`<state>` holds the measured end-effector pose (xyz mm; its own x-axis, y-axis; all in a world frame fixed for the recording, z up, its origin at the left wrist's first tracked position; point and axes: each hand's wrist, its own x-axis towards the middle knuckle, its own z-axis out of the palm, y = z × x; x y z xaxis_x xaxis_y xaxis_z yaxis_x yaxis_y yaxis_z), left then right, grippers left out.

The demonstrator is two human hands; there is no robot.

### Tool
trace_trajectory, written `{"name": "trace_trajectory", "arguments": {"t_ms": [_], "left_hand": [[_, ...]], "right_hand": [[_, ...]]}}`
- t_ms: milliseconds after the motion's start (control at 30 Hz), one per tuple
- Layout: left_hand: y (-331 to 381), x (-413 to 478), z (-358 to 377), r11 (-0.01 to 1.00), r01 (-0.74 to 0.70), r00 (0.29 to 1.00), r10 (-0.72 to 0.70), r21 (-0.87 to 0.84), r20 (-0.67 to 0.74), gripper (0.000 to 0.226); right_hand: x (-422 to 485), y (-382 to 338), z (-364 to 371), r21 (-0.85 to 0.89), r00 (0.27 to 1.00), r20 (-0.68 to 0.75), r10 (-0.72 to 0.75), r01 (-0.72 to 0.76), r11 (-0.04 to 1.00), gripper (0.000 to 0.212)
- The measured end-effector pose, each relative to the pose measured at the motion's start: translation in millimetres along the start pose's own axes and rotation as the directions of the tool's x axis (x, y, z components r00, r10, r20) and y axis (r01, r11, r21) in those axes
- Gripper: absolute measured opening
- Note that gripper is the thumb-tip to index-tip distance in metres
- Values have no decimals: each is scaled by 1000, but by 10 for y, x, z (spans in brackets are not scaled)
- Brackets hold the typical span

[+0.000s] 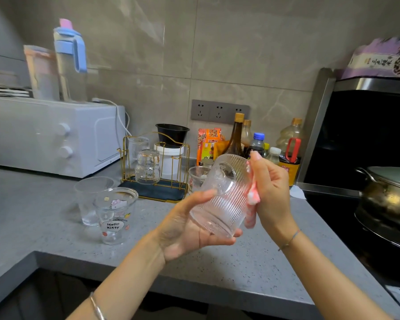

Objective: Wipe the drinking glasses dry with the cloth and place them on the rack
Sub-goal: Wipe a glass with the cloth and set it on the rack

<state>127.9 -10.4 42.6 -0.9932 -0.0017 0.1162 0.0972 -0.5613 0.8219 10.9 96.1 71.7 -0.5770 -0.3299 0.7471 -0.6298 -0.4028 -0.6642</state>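
A gold wire rack (148, 192) bearing two upturned glasses stands at eleven o'clock from the hands on the grey counter (240, 269). A small glass bowl (195, 179) sits at twelve, and a cartoon-printed glass (114, 218) and a plain clear glass (88, 197) at nine. The left hand (185, 229) grips a tilted ribbed clear glass (219, 199) round its base, and the right hand (270, 192) clutches a pink-and-white cloth (252, 199) against its three o'clock side.

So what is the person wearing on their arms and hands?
Both forearms are bare: no sleeves are in view, and there are no gloves. The left hand has a thin silver bangle round its wrist. The right hand has a fine blue-grey cord bracelet round its wrist. No watch shows.
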Motion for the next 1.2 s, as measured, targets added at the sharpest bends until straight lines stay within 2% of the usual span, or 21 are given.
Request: {"name": "trace_trajectory", "arguments": {"t_ms": [67, 133, 167, 233, 300, 400, 433, 500, 533, 600, 667, 733, 833, 933, 1033, 1067, 1133, 1200], "left_hand": [[11, 5, -14, 999, 17, 1000, -16, 48, -10, 97], [41, 20, -13, 977, 27, 998, -13, 212, -67, 94], [64, 14, 17, 935, 27, 995, 9, 353, -102, 87], [93, 14, 104, 756, 5, 984, 113, 655, -137, 73], [96, 29, 149, 623, -11, 963, 217, 782, -159, 77], [66, 21, 168, 602, -47, 927, 325, 797, -190, 79], [65, 15, 147, 620, -55, 926, 325, 783, -193, 77], [85, -16, 97, 729, -78, 952, 258, 680, -167, 70], [93, -32, 71, 816, -90, 970, 202, 571, -137, 71], [84, -46, 33, 973, -66, 996, 78, 221, -46, 75], [49, -41, 42, 1000, -11, 999, 12, -28, 39, 73], [36, -24, 44, 996, 11, 998, -6, -86, 60, 73], [78, -16, 44, 999, 14, 1000, -13, 53, -11, 85], [135, -12, 98, 948, 21, 990, 25, 317, -141, 97], [80, 16, 169, 773, -1, 962, 174, 634, -210, 89], [55, 29, 185, 722, -17, 948, 232, 691, -220, 82], [17, 31, 203, 703, -57, 928, 300, 709, -222, 75], [-6, 26, 170, 753, -99, 936, 292, 650, -196, 76]], "right_hand": [[-1, 18, -2, 10, 998, -32, 46, -45, 999, 54], [1, 26, -6, -4, 997, -54, 63, -63, 998, 54], [2, 23, -1, -22, 998, -46, 48, -49, 999, 55], [-1, -13, 33, -78, 1000, -10, -16, 15, 997, 57], [10, -52, 72, -109, 998, 17, -67, 69, 992, 55], [27, -114, 113, -106, 994, 18, -104, 105, 989, 55], [27, -120, 116, -98, 993, 34, -113, 116, 988, 55], [21, -127, 118, -64, 994, 54, -96, 99, 993, 57], [17, -133, 121, -20, 996, 49, -72, 73, 997, 58], [23, -133, 125, 97, 999, 22, -26, 23, 995, 56], [32, -117, 125, 159, 1000, -1, 18, -18, 987, 51], [34, -83, 121, 161, 999, -10, 39, -37, 986, 56], [42, -39, 89, 166, 996, -30, 84, -78, 983, 60], [77, -16, 39, 62, 996, -91, 16, -10, 998, 53], [94, -30, 53, -9, 993, -100, -69, 68, 998, 57], [102, -38, 59, -23, 990, -108, -90, 88, 996, 57], [108, -47, 68, -33, 988, -112, -108, 105, 994, 57], [94, -73, 66, -27, 989, -85, -120, 118, 993, 57]]}}
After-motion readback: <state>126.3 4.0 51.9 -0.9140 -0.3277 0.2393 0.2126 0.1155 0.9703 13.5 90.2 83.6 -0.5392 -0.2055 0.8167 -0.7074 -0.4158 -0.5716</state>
